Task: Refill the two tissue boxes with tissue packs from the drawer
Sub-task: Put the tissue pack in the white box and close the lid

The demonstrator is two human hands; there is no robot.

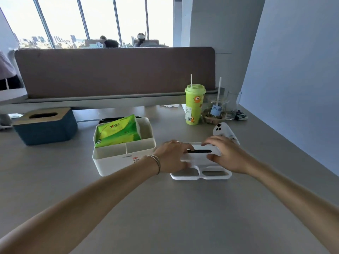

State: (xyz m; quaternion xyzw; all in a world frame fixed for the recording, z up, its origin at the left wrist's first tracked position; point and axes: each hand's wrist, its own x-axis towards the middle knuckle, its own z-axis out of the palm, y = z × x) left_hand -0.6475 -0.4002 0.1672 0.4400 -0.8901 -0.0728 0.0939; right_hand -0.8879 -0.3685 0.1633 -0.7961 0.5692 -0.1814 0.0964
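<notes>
I am looking at an open-plan office: a grey desk (165,208) with a fabric divider (113,72) behind it, and beyond the divider people sit by tall windows (95,17).

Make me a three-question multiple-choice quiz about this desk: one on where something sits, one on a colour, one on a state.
1. Where is the green tissue pack?
A. inside the open white tissue box
B. on the blue tissue box
C. beside the cup

2. What colour is the cup with the straw?
A. red
B. light green
C. black

3. What state is the white lid in?
A. fitted on the white box
B. leaning against the divider
C. off, flat on the desk

Answers: 1 A, the pack lies in the box's large compartment. 2 B, cup and its top are light green. 3 C, it lies right of the box, under the left hand and right hand.
</notes>
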